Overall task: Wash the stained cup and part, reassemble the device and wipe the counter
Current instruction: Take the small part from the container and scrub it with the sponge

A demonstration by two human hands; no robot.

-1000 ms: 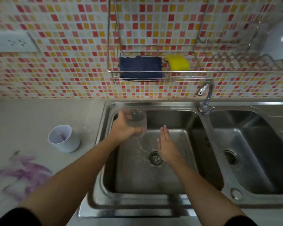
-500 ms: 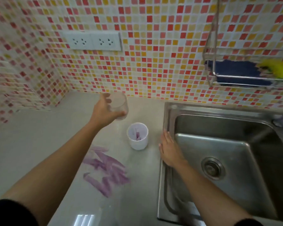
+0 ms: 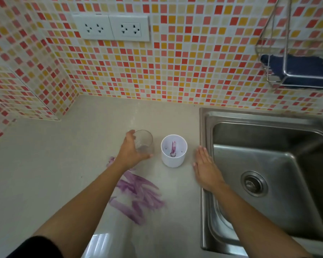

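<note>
My left hand (image 3: 130,153) grips a clear plastic cup (image 3: 144,141) that stands upright on the beige counter (image 3: 63,164). Just right of it is a white cylindrical part (image 3: 173,150) with purple stains and a central spindle inside. My right hand (image 3: 206,169) lies flat with straight fingers on the counter beside the sink rim, holding nothing. Purple smears (image 3: 138,194) mark the counter in front of the cup, partly under my left forearm.
A steel sink (image 3: 268,164) with its drain (image 3: 254,183) fills the right side. A wire rack (image 3: 280,71) on the tiled wall holds a dark blue cloth (image 3: 302,66). Two wall sockets (image 3: 112,27) sit above the counter.
My left hand carried the clear cup from over the sink leftward and lowered it onto the counter beside the white part. My right hand moved from the basin to the counter edge.
</note>
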